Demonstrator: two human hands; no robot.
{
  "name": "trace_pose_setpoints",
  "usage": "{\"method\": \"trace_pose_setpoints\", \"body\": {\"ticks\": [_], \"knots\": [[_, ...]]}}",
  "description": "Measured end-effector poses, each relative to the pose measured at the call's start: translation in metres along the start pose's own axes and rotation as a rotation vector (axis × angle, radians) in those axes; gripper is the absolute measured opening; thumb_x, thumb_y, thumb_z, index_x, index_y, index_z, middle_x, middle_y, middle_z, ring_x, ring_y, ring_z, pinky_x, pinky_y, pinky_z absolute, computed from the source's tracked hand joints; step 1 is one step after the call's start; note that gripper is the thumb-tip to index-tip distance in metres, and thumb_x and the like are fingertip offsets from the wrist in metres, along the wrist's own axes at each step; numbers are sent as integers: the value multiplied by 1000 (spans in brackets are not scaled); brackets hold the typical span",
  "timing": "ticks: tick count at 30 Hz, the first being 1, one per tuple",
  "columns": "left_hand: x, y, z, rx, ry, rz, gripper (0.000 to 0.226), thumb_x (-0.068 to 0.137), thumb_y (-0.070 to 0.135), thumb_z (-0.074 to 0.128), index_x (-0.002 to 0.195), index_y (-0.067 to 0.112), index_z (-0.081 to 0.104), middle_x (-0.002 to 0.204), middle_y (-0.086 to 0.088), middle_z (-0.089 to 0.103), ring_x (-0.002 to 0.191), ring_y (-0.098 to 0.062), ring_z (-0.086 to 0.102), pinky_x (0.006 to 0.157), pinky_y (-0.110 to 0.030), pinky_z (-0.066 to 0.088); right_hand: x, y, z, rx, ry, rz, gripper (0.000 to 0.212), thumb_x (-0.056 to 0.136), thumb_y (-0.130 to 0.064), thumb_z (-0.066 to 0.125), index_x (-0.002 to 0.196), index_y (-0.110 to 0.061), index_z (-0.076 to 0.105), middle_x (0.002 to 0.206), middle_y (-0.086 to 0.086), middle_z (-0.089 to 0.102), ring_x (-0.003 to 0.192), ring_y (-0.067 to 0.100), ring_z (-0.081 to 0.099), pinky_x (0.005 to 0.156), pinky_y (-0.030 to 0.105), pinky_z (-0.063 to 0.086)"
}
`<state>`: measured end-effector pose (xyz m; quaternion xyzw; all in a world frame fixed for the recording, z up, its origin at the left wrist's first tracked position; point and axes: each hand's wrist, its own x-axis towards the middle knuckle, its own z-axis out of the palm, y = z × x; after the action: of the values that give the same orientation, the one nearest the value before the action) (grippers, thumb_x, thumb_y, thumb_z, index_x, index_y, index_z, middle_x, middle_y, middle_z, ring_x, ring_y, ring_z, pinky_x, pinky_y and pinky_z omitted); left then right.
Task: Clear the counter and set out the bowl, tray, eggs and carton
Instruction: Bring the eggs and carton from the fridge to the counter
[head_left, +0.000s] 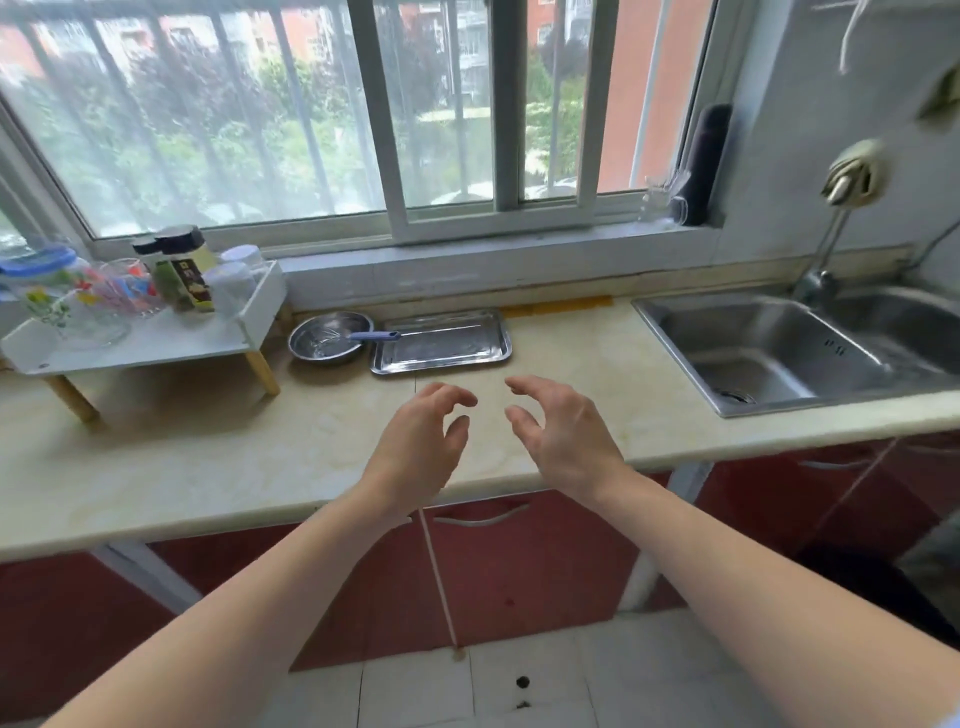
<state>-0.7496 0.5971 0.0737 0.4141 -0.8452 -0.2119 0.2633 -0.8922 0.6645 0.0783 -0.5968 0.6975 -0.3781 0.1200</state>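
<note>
**Over the counter, both hands empty**

Above the front half of the counter (208, 457) your two hands hover side by side, near each other but apart, palms turned inward and fingers curled as if around something round. Your left hand (421, 447) holds nothing; its thumb and fingers are spread and loose. Your right hand (563, 441) is the same: released, fingers bent, nothing between them. Neither hand touches the stone.

At 12 o'clock from your hands, near the back wall, lies the tray (441, 343), flat and bare, its long side running left to right. Just beside it at 9 o'clock sits the bowl (327, 338), steel, upright, with a whisk (363, 335) resting in it; the whisk's blue handle sticks out toward 3 o'clock and overhangs the tray's left edge. Whether bowl and tray touch you cannot tell from this view.

No eggs or carton show in the picture.

At 10 o'clock from your hands stands a white rack (156, 343) on wooden legs, carrying jars (182, 270) and glassware. At 2 o'clock is the sink (779, 348), set into the counter, with the tap (831, 244) rising behind it. Behind everything runs the window (363, 114). Red cabinet doors (519, 561) show below the counter's edge, under your forearms.
</note>
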Motion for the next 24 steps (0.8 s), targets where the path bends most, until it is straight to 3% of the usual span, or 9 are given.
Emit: {"method": "trace_pose_setpoints", "body": {"ticks": [8, 12, 19, 24], "knots": [[12, 87, -20, -116, 117, 283, 20, 90, 8, 57, 104, 18, 66, 103, 15, 55, 92, -5, 57, 83, -15, 42, -23, -27, -84, -69, 262, -50, 39, 93, -23, 52, 132, -14, 51, 133, 2, 57, 125, 14, 49, 102, 19, 33], [18, 134, -6, -192, 112, 432, 20, 88, 6, 58, 101, 18, 66, 102, 11, 59, 89, -6, 57, 76, -3, 38, -51, -22, -130, -118, 397, -17, 39, 93, -21, 52, 131, -14, 52, 132, 1, 57, 125, 12, 48, 101, 15, 30], [7, 264, 71, -438, -93, 716, 21, 87, 2, 57, 95, 17, 68, 95, 9, 61, 76, -1, 57, 72, -7, 43, -147, 26, -229, -302, 662, 227, 37, 93, -20, 54, 129, -13, 54, 130, 1, 59, 125, 13, 49, 100, 11, 27], [-42, 372, 134, -535, -296, 923, 20, 87, 3, 57, 99, 14, 68, 99, 7, 61, 84, -3, 57, 76, -10, 43, -251, 53, -299, -452, 836, 461, 37, 92, -20, 55, 129, -14, 54, 129, 2, 59, 122, 14, 50, 95, 7, 25]]}}
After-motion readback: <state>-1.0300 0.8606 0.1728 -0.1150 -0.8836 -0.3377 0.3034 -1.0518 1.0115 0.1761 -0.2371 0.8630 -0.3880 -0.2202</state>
